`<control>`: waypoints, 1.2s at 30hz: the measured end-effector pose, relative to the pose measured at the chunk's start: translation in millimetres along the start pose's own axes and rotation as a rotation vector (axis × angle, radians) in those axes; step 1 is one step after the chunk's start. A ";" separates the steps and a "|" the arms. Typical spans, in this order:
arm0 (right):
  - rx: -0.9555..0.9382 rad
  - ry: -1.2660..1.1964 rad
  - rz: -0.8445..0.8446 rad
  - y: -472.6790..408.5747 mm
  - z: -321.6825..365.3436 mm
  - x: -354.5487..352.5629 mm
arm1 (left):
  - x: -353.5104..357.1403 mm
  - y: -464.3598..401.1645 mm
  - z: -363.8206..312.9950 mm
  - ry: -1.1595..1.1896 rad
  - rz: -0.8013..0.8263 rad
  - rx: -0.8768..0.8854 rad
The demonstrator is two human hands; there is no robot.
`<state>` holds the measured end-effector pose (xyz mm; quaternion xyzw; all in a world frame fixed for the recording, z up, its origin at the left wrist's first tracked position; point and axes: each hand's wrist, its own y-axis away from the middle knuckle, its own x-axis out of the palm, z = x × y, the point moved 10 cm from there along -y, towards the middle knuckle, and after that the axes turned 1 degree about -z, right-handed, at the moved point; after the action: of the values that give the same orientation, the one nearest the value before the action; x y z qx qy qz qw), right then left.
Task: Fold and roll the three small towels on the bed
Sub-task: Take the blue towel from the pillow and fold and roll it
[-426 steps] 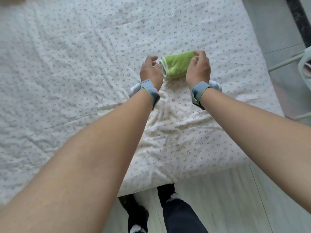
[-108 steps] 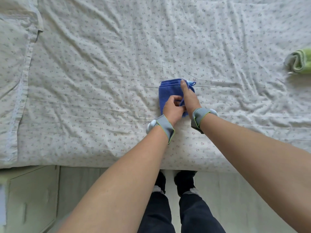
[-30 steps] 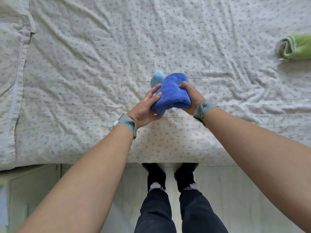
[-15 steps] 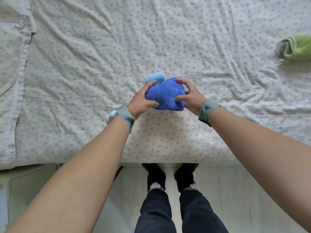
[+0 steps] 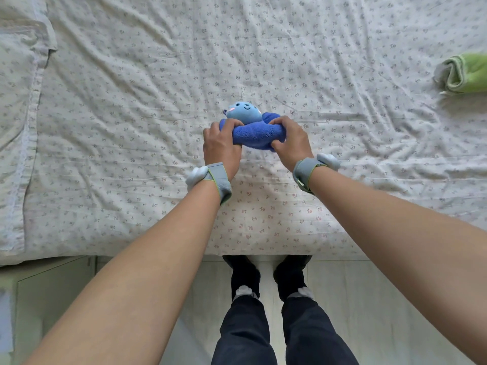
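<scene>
I see both hands gripping the blue towel (image 5: 257, 135) roll mid-bed near the edge: left hand (image 5: 220, 146) fingers curled over its left end, right hand (image 5: 291, 142) over its right. Green towel (image 5: 463, 72) rolled, far right.

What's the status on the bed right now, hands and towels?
Left hand and right hand both grip the rolled blue towel. Green towel rolled, far right on the bed. Nothing in the way.

Royal-blue terry towel roll (image 5: 257, 135) with light-blue smiling face; lime-green rolled towel (image 5: 466, 73); white bed sheet (image 5: 131, 114), small floral print.
</scene>
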<state>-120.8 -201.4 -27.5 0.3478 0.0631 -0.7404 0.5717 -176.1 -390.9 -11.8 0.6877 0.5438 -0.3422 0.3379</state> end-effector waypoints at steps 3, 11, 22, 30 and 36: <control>-0.084 0.190 -0.110 11.2 2.0 -3.8 | -3.2 9.3 -4.0 -0.010 -0.108 -0.029; -0.061 0.428 0.046 62.8 -37.9 26.2 | 49.5 79.4 45.4 0.042 0.171 -0.069; 0.343 0.054 0.007 105.8 -91.1 40.8 | 58.8 116.1 90.3 0.415 0.399 -0.478; 0.745 -0.370 0.139 81.6 -120.4 51.9 | 77.0 94.9 106.7 0.551 0.416 -0.696; 0.774 -0.554 0.146 72.7 -111.7 55.2 | 101.0 83.2 96.9 0.778 0.481 -0.723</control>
<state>-12.4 -215.5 -121.6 0.3282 -0.3963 -0.7323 0.4461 -87.0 -434.8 -140.9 0.7079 0.5389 0.2291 0.3949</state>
